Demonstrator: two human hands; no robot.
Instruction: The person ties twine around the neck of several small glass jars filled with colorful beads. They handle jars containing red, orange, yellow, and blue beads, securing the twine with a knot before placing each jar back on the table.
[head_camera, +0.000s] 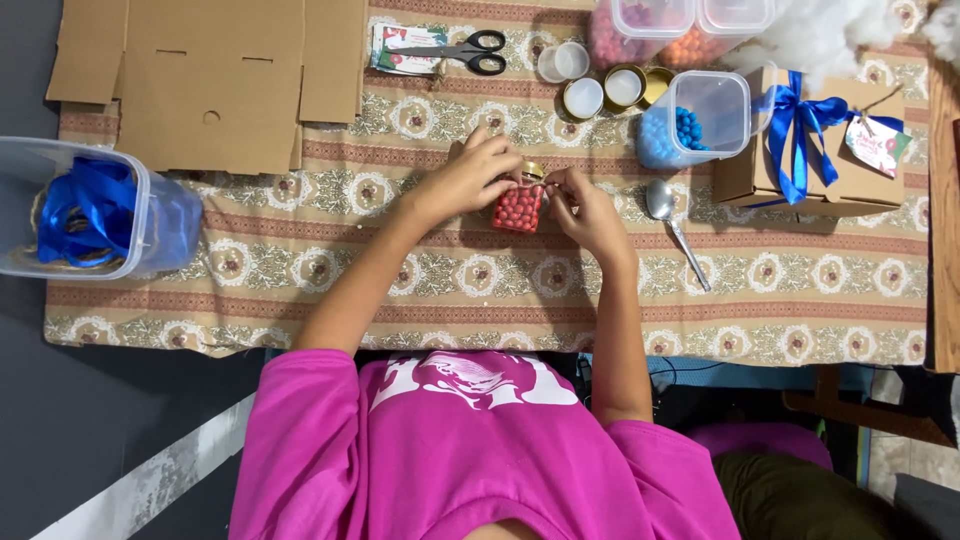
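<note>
A small clear jar (519, 207) filled with red beads lies on the patterned tablecloth (300, 260) at the middle. It has a gold lid (532, 170) at its far end. My left hand (468, 178) grips the jar and lid from the left. My right hand (590, 212) touches the jar's right side with its fingertips near the lid.
A metal spoon (672, 225) lies right of my right hand. Behind it are a tub of blue beads (695, 120), gold lids (612, 90), tubs of red and orange beads (660, 30), scissors (465, 50), flat cardboard (210, 80) and a blue-ribboned box (810, 140). A ribbon tub (90, 210) stands left.
</note>
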